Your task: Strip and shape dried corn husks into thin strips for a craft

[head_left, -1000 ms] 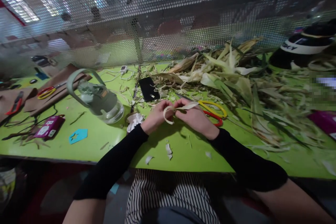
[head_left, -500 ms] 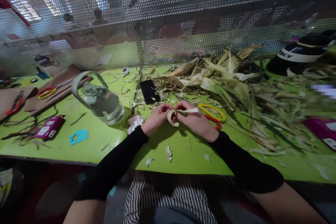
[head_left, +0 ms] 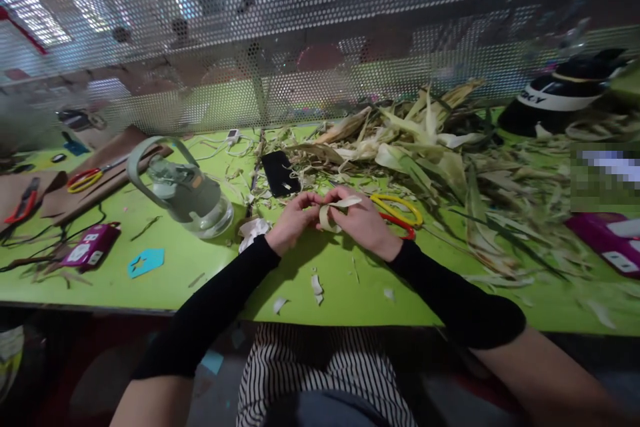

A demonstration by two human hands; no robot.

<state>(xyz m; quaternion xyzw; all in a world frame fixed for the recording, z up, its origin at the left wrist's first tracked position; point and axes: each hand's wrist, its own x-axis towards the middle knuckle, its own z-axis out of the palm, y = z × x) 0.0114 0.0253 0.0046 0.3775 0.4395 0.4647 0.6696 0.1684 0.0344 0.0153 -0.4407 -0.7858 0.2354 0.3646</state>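
Observation:
A pale strip of corn husk (head_left: 327, 219) curls between my two hands above the green table. My left hand (head_left: 296, 221) pinches one side of it with fingertips closed. My right hand (head_left: 361, 221) grips the other side, and a free end of the strip sticks out over its fingers. The fingertips of both hands almost meet. Just beyond the right hand lie scissors (head_left: 403, 210) with yellow and red handles, their blades partly hidden. A black phone (head_left: 281, 173) rests beyond the left hand. Small husk scraps (head_left: 317, 288) are scattered on the table nearer to me.
A large heap of corn husks (head_left: 425, 147) spreads across the right. On the left stand a green water bottle (head_left: 187, 193), a purple box (head_left: 91, 245) and a blue tag (head_left: 146, 263). A perforated metal screen (head_left: 280, 33) rises behind. A black cap (head_left: 560, 97) sits far right.
Both hands still hold the husk strip; its loop has turned slightly and its free end now lies higher over the right fingers. The whole view has shifted a little.

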